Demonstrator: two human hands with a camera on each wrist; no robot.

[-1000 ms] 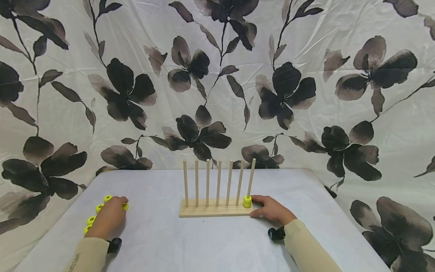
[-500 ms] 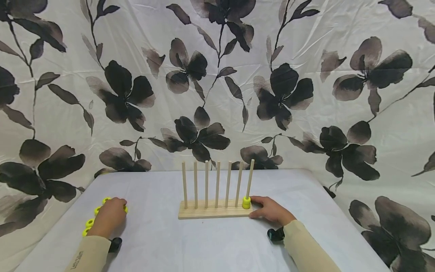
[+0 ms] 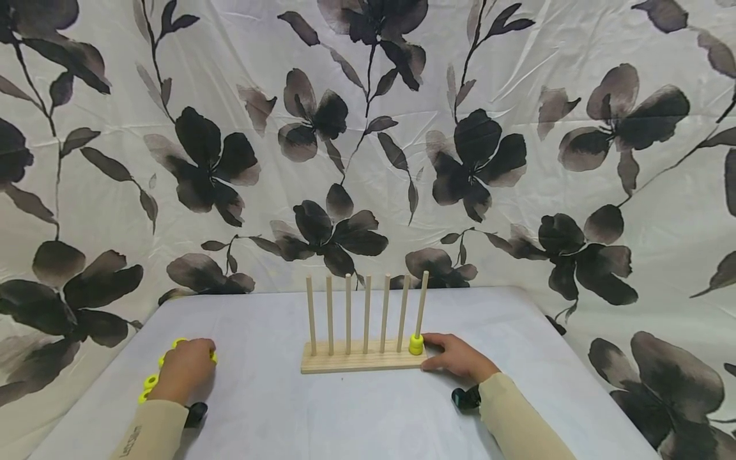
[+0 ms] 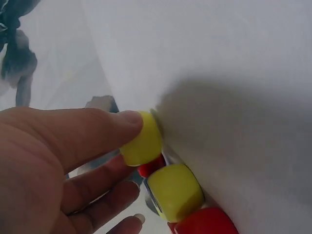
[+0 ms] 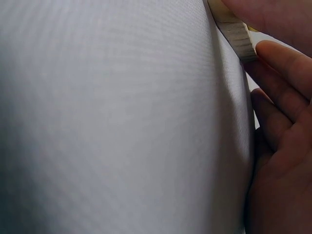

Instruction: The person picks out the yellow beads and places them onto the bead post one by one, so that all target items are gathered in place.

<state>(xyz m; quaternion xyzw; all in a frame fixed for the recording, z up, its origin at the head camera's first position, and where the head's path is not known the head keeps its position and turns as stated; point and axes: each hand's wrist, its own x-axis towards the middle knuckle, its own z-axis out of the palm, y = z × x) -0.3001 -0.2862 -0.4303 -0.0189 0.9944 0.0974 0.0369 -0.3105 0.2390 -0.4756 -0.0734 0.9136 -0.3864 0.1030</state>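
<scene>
On the left side of the table my left hand [image 3: 186, 369] reaches over a line of yellow beads [image 3: 151, 382]. The left wrist view shows its thumb and fingers pinching a yellow bead [image 4: 146, 144]. Close below that one lie another yellow bead [image 4: 176, 191] and a red bead [image 4: 207, 224]. My right hand [image 3: 459, 355] grips the right end of a wooden peg stand [image 3: 356, 365], thumb at the front corner and fingers behind. Yellow beads [image 3: 416, 345] sit stacked at the foot of the stand's rightmost peg; its other pegs are bare.
A white cloth covers the table [image 3: 345, 415]. Behind its far edge hangs a pale curtain [image 3: 368, 160] printed with dark flowers. Several thin upright pegs [image 3: 367, 313] rise from the stand in a row.
The head view has shifted slightly. My left hand stays at the bead line with small finger movements, and my right hand keeps its hold on the stand.
</scene>
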